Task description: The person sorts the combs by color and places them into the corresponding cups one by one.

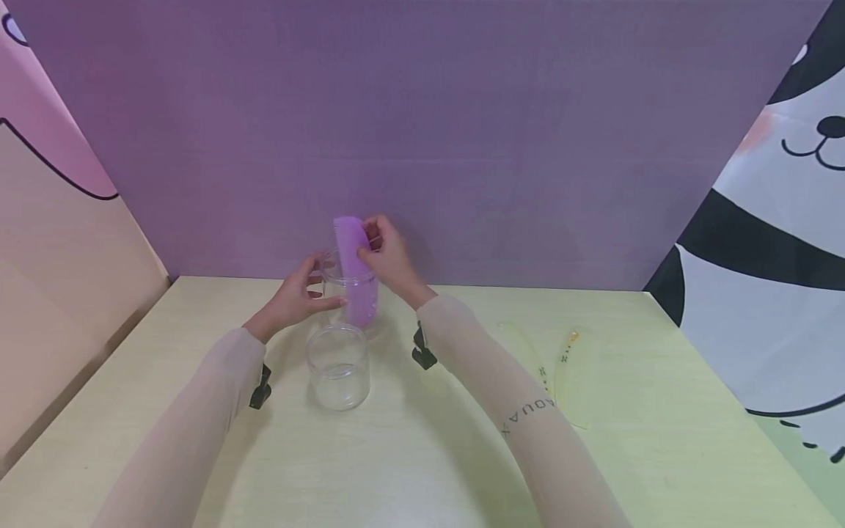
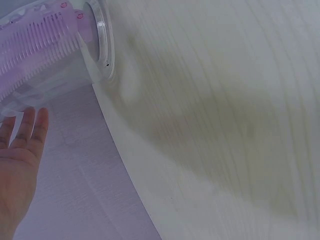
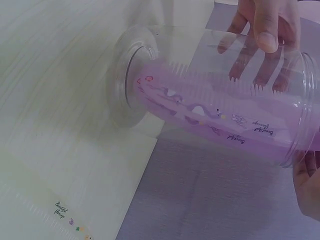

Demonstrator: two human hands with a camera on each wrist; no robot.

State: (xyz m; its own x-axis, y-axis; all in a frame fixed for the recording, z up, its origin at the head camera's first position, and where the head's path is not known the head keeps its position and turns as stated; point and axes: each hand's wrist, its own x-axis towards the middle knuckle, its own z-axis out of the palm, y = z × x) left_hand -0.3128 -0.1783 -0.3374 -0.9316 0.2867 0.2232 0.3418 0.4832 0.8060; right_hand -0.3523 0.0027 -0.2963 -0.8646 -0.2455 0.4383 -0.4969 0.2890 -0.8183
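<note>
A tall clear jar (image 1: 333, 290) stands near the back of the table, and my left hand (image 1: 293, 299) grips its left side, the thumb in front and the fingers behind. Purple combs (image 3: 200, 107) with flamingo prints stand inside it, at least two by the doubled prints in the right wrist view. My right hand (image 1: 394, 262) pinches a purple comb (image 1: 351, 238) whose upper end rises above the jar's rim. Part of that hand is cut off in the right wrist view. A second clear round container (image 1: 339, 389) stands just in front of the jar.
Two pale yellow see-through combs lie on the table to the right; the right-hand comb (image 1: 571, 378) bears small dark print. A purple panel (image 1: 462, 147) rises behind the table (image 1: 409, 455). Panels with cartoon figures flank both sides.
</note>
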